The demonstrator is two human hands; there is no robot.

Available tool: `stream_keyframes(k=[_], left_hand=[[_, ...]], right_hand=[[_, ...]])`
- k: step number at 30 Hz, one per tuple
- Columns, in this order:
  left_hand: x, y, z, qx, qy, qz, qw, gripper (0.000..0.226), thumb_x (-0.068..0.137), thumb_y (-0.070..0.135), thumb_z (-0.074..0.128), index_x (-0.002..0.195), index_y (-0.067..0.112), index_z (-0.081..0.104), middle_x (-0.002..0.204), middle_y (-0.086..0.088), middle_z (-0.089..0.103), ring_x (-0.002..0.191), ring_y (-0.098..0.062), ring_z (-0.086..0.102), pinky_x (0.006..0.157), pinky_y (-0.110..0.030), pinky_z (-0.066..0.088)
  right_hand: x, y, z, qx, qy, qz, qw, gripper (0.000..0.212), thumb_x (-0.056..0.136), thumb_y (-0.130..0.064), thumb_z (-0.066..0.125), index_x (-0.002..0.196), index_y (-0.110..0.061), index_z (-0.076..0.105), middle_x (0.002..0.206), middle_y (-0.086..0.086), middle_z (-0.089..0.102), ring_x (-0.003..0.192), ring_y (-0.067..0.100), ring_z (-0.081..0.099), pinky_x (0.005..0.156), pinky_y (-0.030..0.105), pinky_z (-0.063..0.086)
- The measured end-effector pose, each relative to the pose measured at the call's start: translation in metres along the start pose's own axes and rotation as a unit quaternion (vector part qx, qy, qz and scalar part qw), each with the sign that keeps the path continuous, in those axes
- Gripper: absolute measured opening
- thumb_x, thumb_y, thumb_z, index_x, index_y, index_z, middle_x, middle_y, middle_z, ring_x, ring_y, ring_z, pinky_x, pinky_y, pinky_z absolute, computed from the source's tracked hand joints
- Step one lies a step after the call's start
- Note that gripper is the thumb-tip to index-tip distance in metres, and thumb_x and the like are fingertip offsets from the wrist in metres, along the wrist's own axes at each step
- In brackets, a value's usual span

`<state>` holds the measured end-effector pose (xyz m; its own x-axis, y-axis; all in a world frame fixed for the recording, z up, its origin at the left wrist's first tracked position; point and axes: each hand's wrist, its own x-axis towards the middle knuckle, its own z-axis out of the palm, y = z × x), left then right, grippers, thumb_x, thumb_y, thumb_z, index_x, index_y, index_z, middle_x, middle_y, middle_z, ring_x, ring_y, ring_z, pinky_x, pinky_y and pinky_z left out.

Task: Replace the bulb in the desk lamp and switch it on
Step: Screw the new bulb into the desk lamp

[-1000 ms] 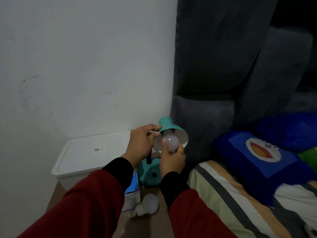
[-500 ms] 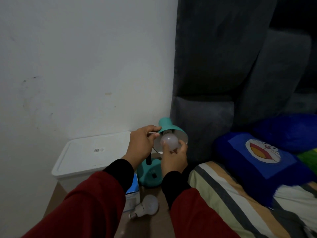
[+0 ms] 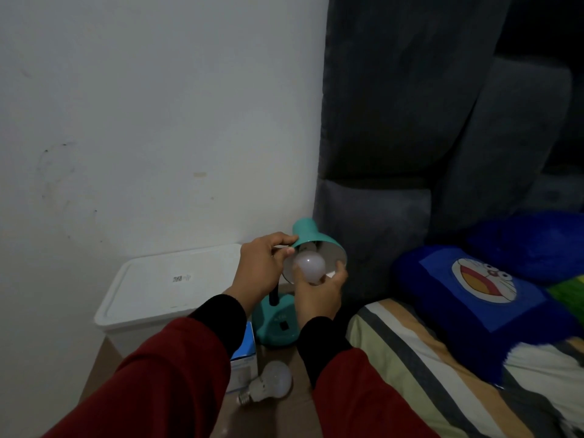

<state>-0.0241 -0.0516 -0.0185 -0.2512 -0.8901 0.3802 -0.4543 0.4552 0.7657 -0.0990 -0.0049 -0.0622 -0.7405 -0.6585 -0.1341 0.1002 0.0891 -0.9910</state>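
Note:
A teal desk lamp stands on a brown surface by the wall, its base point(image 3: 275, 327) carrying a small black switch. Its shade point(image 3: 311, 237) tilts toward me. My left hand point(image 3: 260, 267) pinches the shade's left rim. My right hand point(image 3: 319, 294) grips a white bulb point(image 3: 309, 265) from below, holding it in the mouth of the shade; its screw end is hidden inside. The bulb is unlit. A second white bulb point(image 3: 268, 385) lies on its side on the brown surface, in front of the lamp base.
A white lidded plastic bin point(image 3: 164, 289) stands left of the lamp against the wall. A blue bulb box point(image 3: 245, 358) sits beside the base. To the right are a striped bed point(image 3: 410, 358), a blue cartoon pillow point(image 3: 480, 298) and a dark padded headboard point(image 3: 395, 121).
My right hand has shifted its grip around the bulb, fingers moving up toward the shade's right rim. The left hand and lamp stay put.

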Motion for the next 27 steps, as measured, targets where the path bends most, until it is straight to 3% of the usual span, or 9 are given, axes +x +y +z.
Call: stream_keyframes(k=[3,5,8,13,17,21,23,26,27], left_hand=[[0.0005,-0.0001,0.0006,-0.002,0.0,-0.001,1.0,0.026,0.09,0.009,0.059,0.114,0.015,0.069,0.113,-0.001,0.07,0.087,-0.003,0.059,0.063,0.016,0.032],[-0.0001,-0.0002,0.0006,-0.001,-0.001,-0.001,1.0,0.026,0.09,0.009,0.06,0.113,0.015,0.069,0.113,-0.001,0.07,0.086,-0.003,0.059,0.063,0.016,0.032],[-0.0004,-0.0012,0.0003,-0.003,0.001,-0.004,1.0,0.026,0.089,0.008,0.06,0.112,0.016,0.07,0.112,0.0,0.071,0.086,-0.003,0.06,0.064,0.015,0.033],[0.0,-0.0011,0.0005,-0.004,0.003,-0.002,1.0,0.026,0.089,0.008,0.06,0.112,0.015,0.069,0.112,0.0,0.07,0.087,-0.003,0.06,0.064,0.014,0.035],[-0.0004,-0.0007,0.0019,-0.004,0.003,0.001,1.0,0.026,0.089,0.008,0.06,0.112,0.015,0.069,0.111,0.0,0.071,0.086,-0.004,0.059,0.064,0.014,0.034],[-0.0001,0.0001,0.0015,-0.005,0.004,0.0,1.0,0.026,0.09,0.008,0.059,0.113,0.015,0.069,0.111,0.0,0.071,0.085,-0.004,0.059,0.062,0.013,0.035],[0.0004,0.0005,0.001,-0.004,0.004,0.002,1.0,0.026,0.09,0.008,0.06,0.112,0.015,0.069,0.111,0.0,0.071,0.085,-0.004,0.06,0.064,0.013,0.035],[-0.0002,0.0009,0.0004,-0.003,0.002,0.004,1.0,0.026,0.09,0.007,0.06,0.112,0.015,0.069,0.111,0.0,0.071,0.085,-0.003,0.059,0.064,0.014,0.034],[-0.0007,0.0007,0.0002,-0.003,0.002,0.003,1.0,0.026,0.09,0.007,0.06,0.113,0.015,0.069,0.11,0.0,0.071,0.085,-0.003,0.059,0.063,0.014,0.033]], right_hand=[[0.0001,-0.001,-0.0013,-0.01,-0.003,0.006,1.0,0.054,0.088,-0.041,0.058,0.131,-0.012,0.046,0.12,0.016,0.065,0.104,0.029,0.065,0.089,0.033,0.052],[-0.0018,-0.0019,-0.0002,-0.027,-0.002,0.003,1.0,0.059,0.089,-0.047,0.052,0.134,-0.008,0.044,0.128,0.018,0.06,0.116,0.031,0.059,0.098,0.036,0.047],[-0.0034,-0.0014,0.0011,-0.02,0.004,-0.026,0.999,0.08,0.079,-0.04,0.069,0.145,-0.021,0.028,0.14,0.014,0.049,0.124,0.031,0.053,0.104,0.042,0.045],[-0.0001,-0.0032,-0.0027,-0.01,0.006,0.0,1.0,0.054,0.092,-0.042,0.049,0.138,-0.015,0.041,0.129,0.015,0.059,0.116,0.031,0.059,0.095,0.032,0.047],[-0.0014,0.0,-0.0013,-0.01,-0.001,-0.01,1.0,0.072,0.081,-0.038,0.068,0.141,-0.02,0.033,0.137,0.013,0.053,0.118,0.029,0.057,0.099,0.038,0.048],[0.0007,-0.0021,-0.0025,-0.002,0.0,0.011,1.0,0.049,0.088,-0.038,0.058,0.128,-0.011,0.047,0.124,0.015,0.062,0.11,0.03,0.061,0.089,0.031,0.048],[0.0009,-0.0025,-0.0007,-0.01,0.005,0.009,1.0,0.057,0.089,-0.045,0.053,0.132,-0.007,0.046,0.132,0.017,0.056,0.119,0.032,0.055,0.099,0.035,0.045],[-0.0022,-0.0027,0.0015,-0.011,0.014,-0.035,0.999,0.077,0.078,-0.036,0.071,0.142,-0.017,0.033,0.143,0.015,0.044,0.127,0.031,0.049,0.106,0.044,0.043],[-0.0021,-0.0027,0.0009,-0.009,0.014,-0.035,0.999,0.074,0.078,-0.033,0.072,0.141,-0.02,0.034,0.142,0.014,0.046,0.125,0.03,0.051,0.104,0.043,0.045]])
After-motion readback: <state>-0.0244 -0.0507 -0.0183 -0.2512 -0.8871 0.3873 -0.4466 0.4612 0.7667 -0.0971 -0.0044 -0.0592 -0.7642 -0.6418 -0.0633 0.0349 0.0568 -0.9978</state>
